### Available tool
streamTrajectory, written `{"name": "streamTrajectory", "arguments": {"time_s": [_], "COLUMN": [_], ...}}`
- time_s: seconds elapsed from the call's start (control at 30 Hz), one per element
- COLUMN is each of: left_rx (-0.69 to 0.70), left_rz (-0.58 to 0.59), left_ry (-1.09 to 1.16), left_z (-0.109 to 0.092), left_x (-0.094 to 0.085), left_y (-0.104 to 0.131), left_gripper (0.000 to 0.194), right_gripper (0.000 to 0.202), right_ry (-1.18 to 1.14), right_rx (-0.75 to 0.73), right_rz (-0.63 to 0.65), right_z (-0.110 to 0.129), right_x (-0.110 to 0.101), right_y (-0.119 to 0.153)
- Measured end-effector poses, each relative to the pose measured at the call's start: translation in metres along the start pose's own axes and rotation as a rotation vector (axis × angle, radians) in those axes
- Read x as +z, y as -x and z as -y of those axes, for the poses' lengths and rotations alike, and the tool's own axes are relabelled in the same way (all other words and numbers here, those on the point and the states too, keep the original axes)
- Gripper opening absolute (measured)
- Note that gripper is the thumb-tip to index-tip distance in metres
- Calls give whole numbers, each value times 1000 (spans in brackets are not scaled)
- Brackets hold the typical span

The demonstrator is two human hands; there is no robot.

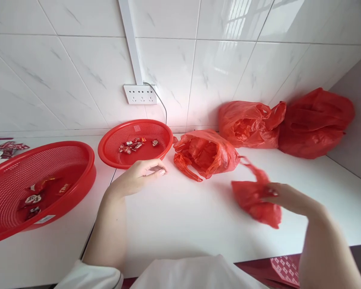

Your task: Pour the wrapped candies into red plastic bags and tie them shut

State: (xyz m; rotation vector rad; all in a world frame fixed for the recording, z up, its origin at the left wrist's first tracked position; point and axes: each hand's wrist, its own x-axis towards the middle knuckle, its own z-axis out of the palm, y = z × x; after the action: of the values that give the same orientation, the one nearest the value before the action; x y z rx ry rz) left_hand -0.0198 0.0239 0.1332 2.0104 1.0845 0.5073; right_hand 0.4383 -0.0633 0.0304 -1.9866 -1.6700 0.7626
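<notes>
My right hand (281, 194) grips a small red plastic bag (252, 200) above the right part of the white tabletop. The bag is crumpled and a little blurred; its contents, if any, are hidden. Over the tabletop, in front of the smaller red basket (105, 158), hovers my left hand (147, 173). Its fingers are loosely curved, with a gap to the thumb and nothing visible between them. Several wrapped sweets (135, 145) lie in that basket. Between my hands, farther back, a red plastic bag (225, 154) stands with its mouth gaping.
A larger red basket (88, 176) at the left holds a few wrapped pieces. Two more red bags, one bulging (249, 120) and one in the corner (317, 124), rest against the tiled wall. A socket strip (140, 94) with a cable is on the wall.
</notes>
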Motion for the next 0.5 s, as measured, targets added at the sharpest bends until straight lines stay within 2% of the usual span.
{"name": "streamTrajectory", "arguments": {"time_s": [0.03,0.07,0.13,0.17,0.2,0.23,0.3,0.4,0.43,0.5], "left_rx": [-3,-5,-7,-10,-14,-18,-22,-40,-48,-49], "left_rz": [2,4,14,22,29,36,42,34,32,28], "left_ry": [-4,-6,-11,-14,-15,-15,-15,-32,-39,-46], "left_z": [1,1,2,2,2,2,3,4,5,6], "left_x": [0,0,0,1,1,2,3,4,5,5], "left_y": [0,-1,-1,-2,-3,-3,-4,-5,-5,-5], "left_gripper": [27,27,27,27,28,28,29,28,27,26], "right_gripper": [11,14,17,17,16,15,21,22,23,24], "right_ry": [123,213,359,399,414,392,244,40,20,76], "right_rx": [112,193,340,341,277,118,-176,-468,-505,-478], "right_rz": [-16,-105,-267,-325,-356,-335,-229,163,213,146], "right_z": [-18,-31,-37,-30,-16,4,53,126,145,173], "right_x": [-17,-32,-53,-57,-55,-48,-19,50,75,121], "right_y": [-3,-6,-12,-15,-17,-19,-26,-47,-56,-78]}}
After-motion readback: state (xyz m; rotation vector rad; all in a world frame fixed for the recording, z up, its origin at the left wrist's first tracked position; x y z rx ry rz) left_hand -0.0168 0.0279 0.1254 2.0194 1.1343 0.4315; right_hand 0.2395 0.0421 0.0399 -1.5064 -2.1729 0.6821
